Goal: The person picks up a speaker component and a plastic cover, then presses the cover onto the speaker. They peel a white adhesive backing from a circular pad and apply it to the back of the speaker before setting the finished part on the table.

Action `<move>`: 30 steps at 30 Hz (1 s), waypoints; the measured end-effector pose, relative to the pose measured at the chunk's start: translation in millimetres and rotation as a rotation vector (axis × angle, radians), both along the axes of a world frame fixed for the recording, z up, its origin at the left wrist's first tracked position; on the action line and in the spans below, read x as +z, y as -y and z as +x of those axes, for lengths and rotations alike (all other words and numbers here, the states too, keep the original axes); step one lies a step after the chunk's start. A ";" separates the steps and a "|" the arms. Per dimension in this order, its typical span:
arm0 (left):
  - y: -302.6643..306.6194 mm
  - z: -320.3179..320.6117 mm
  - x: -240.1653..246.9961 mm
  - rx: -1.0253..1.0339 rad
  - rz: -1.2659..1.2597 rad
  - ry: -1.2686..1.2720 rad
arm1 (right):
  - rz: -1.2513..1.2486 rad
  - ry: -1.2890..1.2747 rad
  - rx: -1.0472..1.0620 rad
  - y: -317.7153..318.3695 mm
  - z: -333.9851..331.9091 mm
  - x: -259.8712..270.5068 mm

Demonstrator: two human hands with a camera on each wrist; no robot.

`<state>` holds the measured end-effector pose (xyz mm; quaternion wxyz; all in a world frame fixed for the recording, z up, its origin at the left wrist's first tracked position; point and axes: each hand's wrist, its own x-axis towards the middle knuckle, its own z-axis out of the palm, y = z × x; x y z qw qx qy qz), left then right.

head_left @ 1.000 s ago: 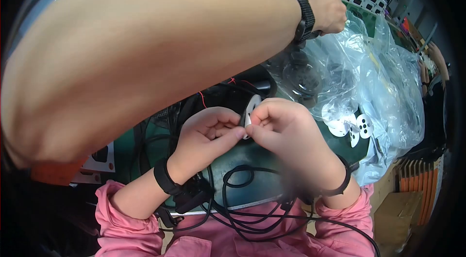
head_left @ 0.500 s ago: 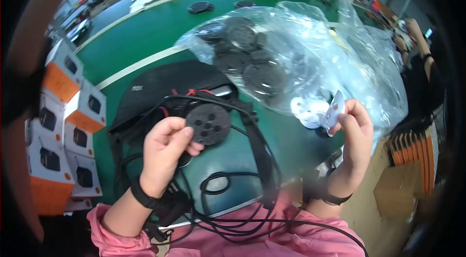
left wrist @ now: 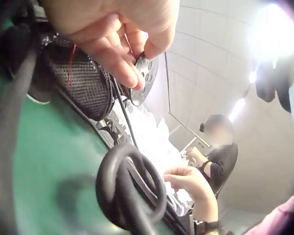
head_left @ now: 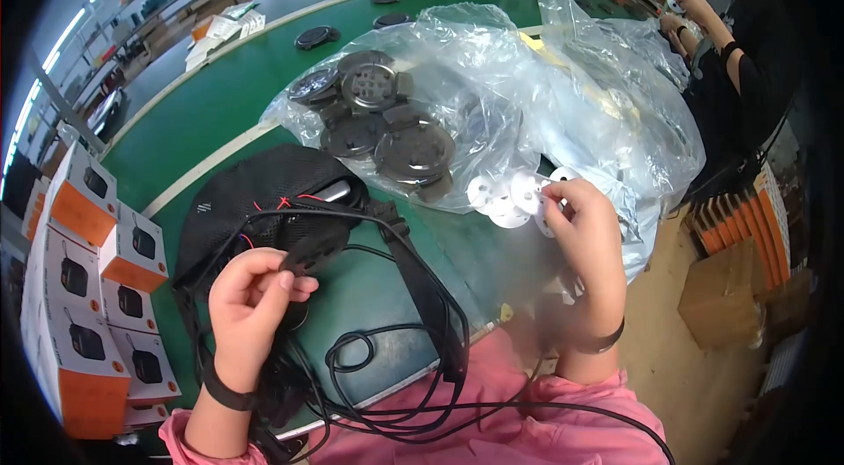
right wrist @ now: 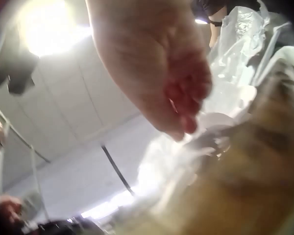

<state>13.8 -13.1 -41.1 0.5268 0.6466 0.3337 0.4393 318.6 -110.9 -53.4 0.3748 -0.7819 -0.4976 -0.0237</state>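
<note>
My left hand [head_left: 249, 302] pinches the edge of a thin black disc with round holes [head_left: 315, 251] between thumb and fingers. In the left wrist view this perforated disc [left wrist: 146, 81] stands tilted at the fingertips. My right hand [head_left: 587, 232] is at a group of thin white discs with holes [head_left: 501, 206], its fingertips right at the rim of one of them. I cannot tell whether the fingers still grip that disc. In the right wrist view the fingers of the right hand [right wrist: 159, 73] are bent, with a pale disc [right wrist: 216, 120] just beyond them.
A clear plastic bag [head_left: 492, 87] covers several round black parts [head_left: 413, 151]. Before me lie a black mesh bag [head_left: 264, 192] and looped black cable [head_left: 352, 359]. White-and-orange boxes [head_left: 83, 324] stack at left. Another person [head_left: 747, 52] works at far right.
My hands have parted from their meeting point. The left keeps the black disc; the right has carried a white disc to the white group. The other arm across the view has gone.
</note>
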 end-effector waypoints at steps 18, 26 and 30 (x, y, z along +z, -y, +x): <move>-25.8 100.7 51.7 -0.505 0.945 -0.593 | 0.197 -1.524 0.673 -2.4 -57.1 -26.3; -94.0 135.6 4.4 0.034 0.717 -1.225 | 0.412 -1.596 0.662 -10.3 -51.5 -50.7; -93.4 138.8 9.2 -0.025 0.570 -1.144 | 0.389 -1.687 0.660 -7.5 -53.1 -43.9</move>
